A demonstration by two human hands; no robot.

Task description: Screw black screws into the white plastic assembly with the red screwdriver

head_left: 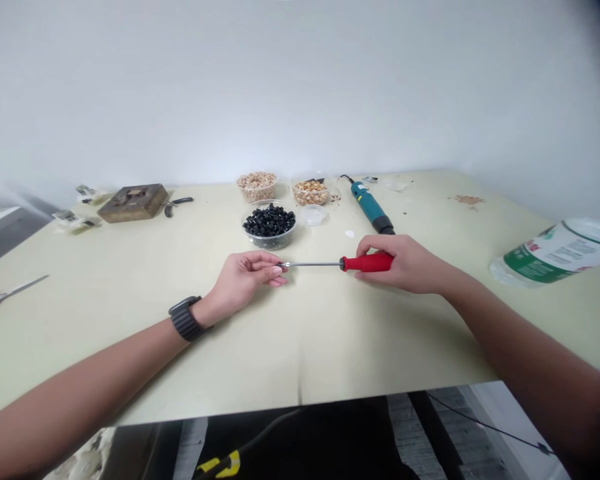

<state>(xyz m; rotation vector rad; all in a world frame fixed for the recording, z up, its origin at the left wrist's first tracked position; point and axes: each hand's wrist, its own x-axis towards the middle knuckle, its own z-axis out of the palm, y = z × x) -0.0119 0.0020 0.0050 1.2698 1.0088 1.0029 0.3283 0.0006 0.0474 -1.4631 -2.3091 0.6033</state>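
Observation:
My right hand [405,265] is closed round the red handle of a screwdriver [367,262], whose steel shaft points left. At the shaft's end, my left hand [253,277] pinches a small dark part [281,265] between thumb and fingers. The screwdriver tip meets a shiny metal bit there; most of the part is hidden by the fingers. Just beyond my left hand stands a clear round tub of small black pieces [270,222]. A teal power screwdriver [370,205] lies behind my right hand, its dark nose close to the fingers.
Tubs of beige pieces [257,181] and brass-coloured pieces [311,193] stand near the wall. A metal block [134,203] and pliers [179,205] lie back left. Red-handled scissors [0,299] sit at the left edge, a labelled plastic jar [555,253] at the right.

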